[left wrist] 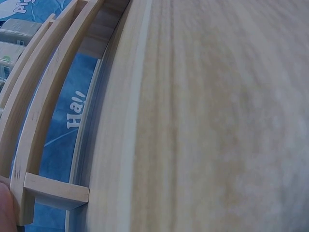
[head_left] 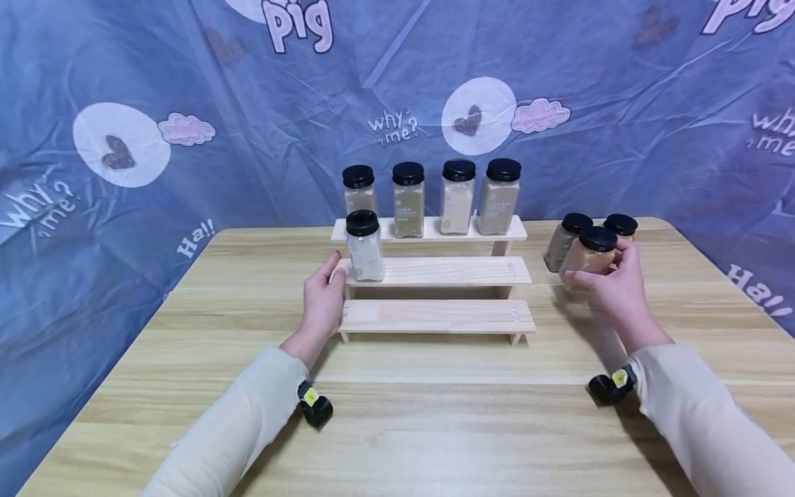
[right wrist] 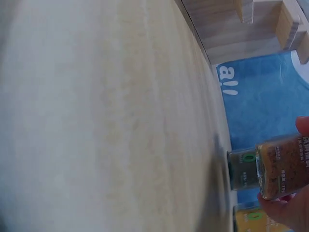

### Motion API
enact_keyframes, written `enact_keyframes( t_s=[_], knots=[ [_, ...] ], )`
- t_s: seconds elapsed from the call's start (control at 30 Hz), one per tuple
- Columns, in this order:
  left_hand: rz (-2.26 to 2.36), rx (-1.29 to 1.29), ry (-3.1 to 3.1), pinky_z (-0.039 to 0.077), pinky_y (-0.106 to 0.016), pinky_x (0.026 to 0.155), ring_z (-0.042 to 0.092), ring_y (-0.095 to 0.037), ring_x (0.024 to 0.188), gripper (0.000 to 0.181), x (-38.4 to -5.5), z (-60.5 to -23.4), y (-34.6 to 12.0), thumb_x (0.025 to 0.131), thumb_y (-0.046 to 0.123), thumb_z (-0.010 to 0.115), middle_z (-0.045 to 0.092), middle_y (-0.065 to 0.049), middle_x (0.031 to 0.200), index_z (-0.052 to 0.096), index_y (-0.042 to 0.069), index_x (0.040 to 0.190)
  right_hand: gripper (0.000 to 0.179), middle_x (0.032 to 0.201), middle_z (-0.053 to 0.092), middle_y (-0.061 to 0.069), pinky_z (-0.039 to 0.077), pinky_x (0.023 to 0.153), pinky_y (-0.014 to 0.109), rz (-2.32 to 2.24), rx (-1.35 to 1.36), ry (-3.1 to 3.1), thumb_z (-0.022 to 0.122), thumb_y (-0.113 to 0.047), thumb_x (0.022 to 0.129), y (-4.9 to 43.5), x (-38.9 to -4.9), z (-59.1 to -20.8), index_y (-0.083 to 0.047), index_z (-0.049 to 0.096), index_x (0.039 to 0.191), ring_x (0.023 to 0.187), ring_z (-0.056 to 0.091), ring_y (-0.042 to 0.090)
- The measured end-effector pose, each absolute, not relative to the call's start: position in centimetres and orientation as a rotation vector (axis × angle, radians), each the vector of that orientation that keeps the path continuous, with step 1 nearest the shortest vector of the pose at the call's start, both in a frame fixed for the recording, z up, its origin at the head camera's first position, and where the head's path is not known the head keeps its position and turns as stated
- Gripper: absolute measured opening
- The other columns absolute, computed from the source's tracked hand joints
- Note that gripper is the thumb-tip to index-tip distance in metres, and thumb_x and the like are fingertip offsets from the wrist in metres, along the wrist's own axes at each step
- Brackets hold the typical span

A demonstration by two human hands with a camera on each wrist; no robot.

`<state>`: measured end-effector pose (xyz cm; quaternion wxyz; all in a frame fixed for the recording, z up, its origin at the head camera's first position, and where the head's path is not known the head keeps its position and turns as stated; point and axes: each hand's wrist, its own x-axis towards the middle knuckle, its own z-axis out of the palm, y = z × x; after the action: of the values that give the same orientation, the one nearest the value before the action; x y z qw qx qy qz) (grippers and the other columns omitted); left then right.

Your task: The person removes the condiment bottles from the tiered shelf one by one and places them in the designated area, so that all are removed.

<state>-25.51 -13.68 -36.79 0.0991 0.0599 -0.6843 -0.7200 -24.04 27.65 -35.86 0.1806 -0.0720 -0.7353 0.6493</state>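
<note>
- Right hand [head_left: 624, 293] pinching reddish-brown spice jar [head_left: 586, 261] between thumb and fingers, jar held off table [head_left: 435, 428], right of wooden rack [head_left: 435, 314].
- Left hand [head_left: 323, 300] touching rack's left end; can't tell if fingers curl round it.
- Dark jar [head_left: 558, 248] and yellow jar [right wrist: 247, 221] just behind held jar.
- Top tier [head_left: 432, 228]: four jars [head_left: 408, 214], upright in a row.
- Middle tier [head_left: 447, 270]: one whitish jar [head_left: 366, 259], left end, near left hand.

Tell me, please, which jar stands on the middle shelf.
The pale jar beside the left hand; four other jars stand on the top shelf.
</note>
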Motion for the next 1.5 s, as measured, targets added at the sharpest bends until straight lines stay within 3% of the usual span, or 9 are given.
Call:
enact_keyframes(
  t_s=[0.37, 0.93, 1.07, 1.23, 1.3, 1.43, 1.5],
  knots=[
    [-2.138, 0.173, -2.024, 0.031, -0.012, 0.037, 0.03, 0.002, 0.039, 0.045, -25.5, -36.8, -13.6, 0.095, 0.008, 0.043, 0.032, -0.008, 0.148, 0.039, 0.007, 0.14, 0.073, 0.105, 0.037, -0.013, 0.042, 0.072, 0.003, 1.97, -0.208, -2.0, 0.063, 0.022, 0.067, 28.7, -25.2, -37.4, -0.031, 0.033, 0.107, 0.091, 0.041, 0.001],
    [-2.133, 0.182, -2.019, 0.031, -0.012, 0.037, 0.029, 0.002, 0.039, 0.044, -25.5, -36.8, -13.6, 0.095, 0.009, 0.043, 0.033, -0.008, 0.147, 0.04, 0.007, 0.14, 0.076, 0.107, 0.036, -0.01, 0.045, 0.071, 0.005, 2.089, -0.191, -1.881, 0.058, 0.028, 0.064, 28.7, -25.4, -38.4, -0.028, 0.032, 0.107, 0.092, 0.042, 0.003],
    [-2.119, 0.165, -2.012, 0.031, -0.011, 0.039, 0.029, 0.001, 0.04, 0.044, -25.5, -36.8, -13.6, 0.095, 0.008, 0.043, 0.034, -0.01, 0.147, 0.04, 0.005, 0.139, 0.074, 0.107, 0.037, -0.014, 0.041, 0.077, 0.006, 2.013, -0.222, -1.997, 0.06, 0.024, 0.067, 28.6, -25.4, -38.1, -0.029, 0.029, 0.108, 0.099, 0.041, 0.004],
    [-2.11, 0.156, -2.009, 0.034, -0.009, 0.045, 0.039, 0.007, 0.057, 0.044, -25.5, -36.7, -13.7, 0.095, 0.007, 0.043, 0.034, -0.009, 0.147, 0.041, 0.004, 0.139, 0.074, 0.106, 0.036, -0.018, 0.034, 0.091, 0.013, 1.851, -0.311, -2.215, 0.065, 0.013, 0.072, 28.5, -25.3, -37.6, -0.032, 0.024, 0.115, 0.111, 0.039, 0.011],
    [-2.115, 0.157, -2.008, 0.034, -0.009, 0.045, 0.039, 0.007, 0.057, 0.044, -25.4, -36.7, -13.7, 0.095, 0.007, 0.043, 0.034, -0.009, 0.147, 0.041, 0.004, 0.139, 0.076, 0.105, 0.037, -0.018, 0.034, 0.09, 0.012, 1.858, -0.309, -2.215, 0.067, 0.011, 0.073, 28.5, -25.1, -37.3, -0.031, 0.023, 0.119, 0.108, 0.041, 0.009],
    [-2.126, 0.165, -2.009, 0.031, -0.011, 0.039, 0.032, 0.001, 0.045, 0.044, -25.4, -36.7, -13.6, 0.095, 0.007, 0.043, 0.033, -0.009, 0.147, 0.04, 0.005, 0.139, 0.079, 0.104, 0.039, -0.013, 0.038, 0.076, 0.006, 1.808, -0.274, -2.206, 0.072, 0.004, 0.074, 28.6, -24.6, -36.2, -0.031, 0.024, 0.126, 0.091, 0.044, 0.0],
    [-2.117, 0.164, -2.016, 0.031, -0.011, 0.04, 0.032, 0.001, 0.048, 0.044, -25.4, -36.6, -13.6, 0.095, 0.007, 0.043, 0.033, -0.009, 0.148, 0.04, 0.005, 0.139, 0.079, 0.104, 0.037, -0.012, 0.036, 0.074, 0.006, 1.724, -0.263, -2.224, 0.074, -0.003, 0.075, 28.5, -24.3, -35.4, -0.031, 0.025, 0.13, 0.091, 0.042, 0.0]
  ],
)
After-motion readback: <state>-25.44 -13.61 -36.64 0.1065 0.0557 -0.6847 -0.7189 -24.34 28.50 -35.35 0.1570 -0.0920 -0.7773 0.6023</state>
